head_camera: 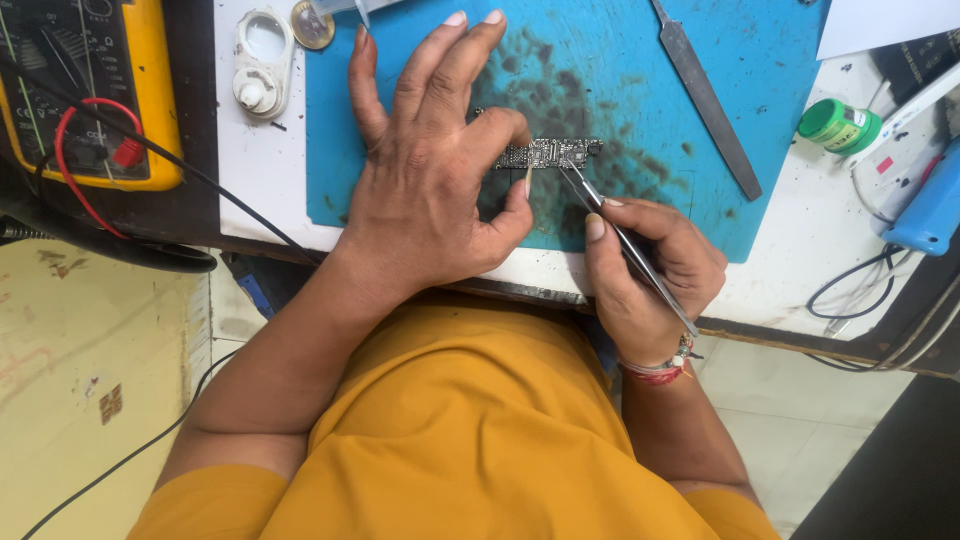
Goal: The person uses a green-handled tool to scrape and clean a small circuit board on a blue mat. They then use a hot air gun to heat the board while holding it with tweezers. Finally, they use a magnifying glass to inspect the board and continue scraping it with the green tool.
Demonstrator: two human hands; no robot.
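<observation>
A small, narrow circuit board [552, 153] lies on a stained blue work mat [620, 60]. My left hand [430, 170] rests on the mat, thumb and forefinger pinching the board's left end to hold it down. My right hand [650, 265] grips metal tweezers [625, 245] like a pen. The tweezer tips touch the board's right part from the near side.
A yellow multimeter [90, 90] with red and black leads sits at far left. A white round lamp-like part [262, 60] and a coin [312, 24] lie beyond my left hand. On the right are a flat metal pry tool [705, 95], a green jar [838, 126] and a blue tool [930, 205].
</observation>
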